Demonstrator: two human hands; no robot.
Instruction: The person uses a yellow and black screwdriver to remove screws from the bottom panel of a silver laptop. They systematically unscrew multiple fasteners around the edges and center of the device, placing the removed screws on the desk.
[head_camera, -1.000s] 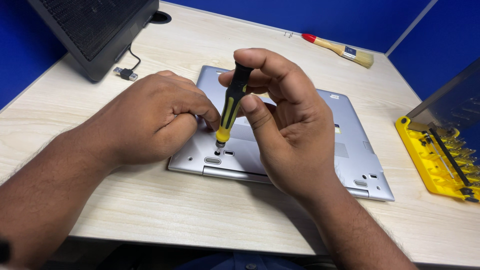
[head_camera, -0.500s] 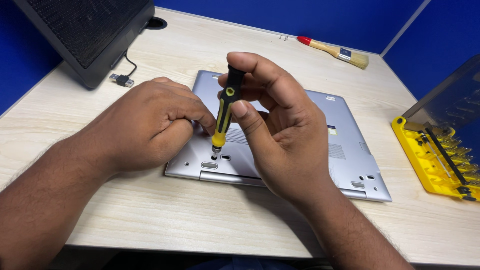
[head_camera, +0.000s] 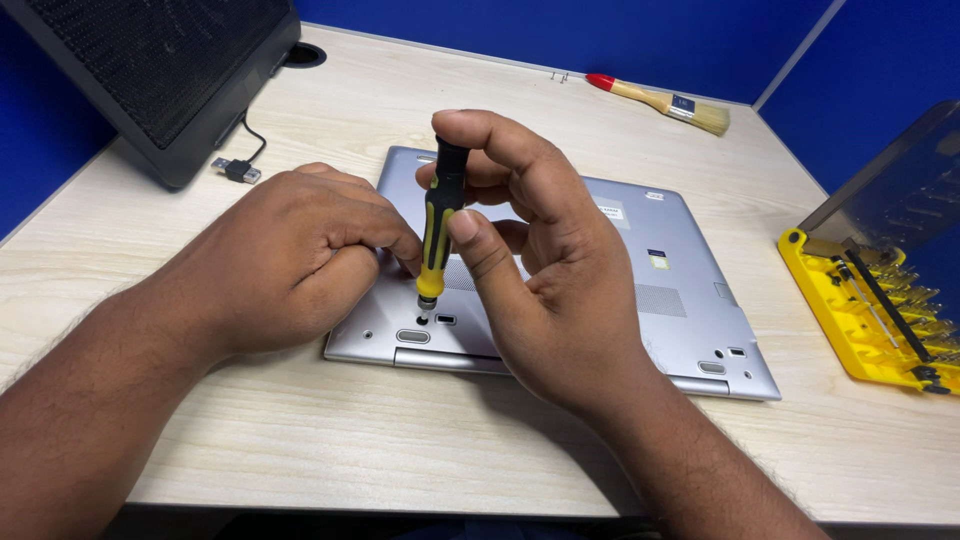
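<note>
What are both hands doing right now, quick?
Left hand: curled shut, resting on the laptop, fingertips by the screwdriver; holding anything cannot be told.
Right hand: closed on the screwdriver, holding it upright.

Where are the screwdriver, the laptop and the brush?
screwdriver (head_camera: 436, 232): head view, on its black and yellow handle.
laptop (head_camera: 668, 262): head view, on its bare silver underside.
brush (head_camera: 660, 98): head view, on its wooden handle.

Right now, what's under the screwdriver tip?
The screwdriver, held upright by the right hand, has its tip on a hole in the laptop base. Any screw there is covered. The left hand rests alongside.
</note>
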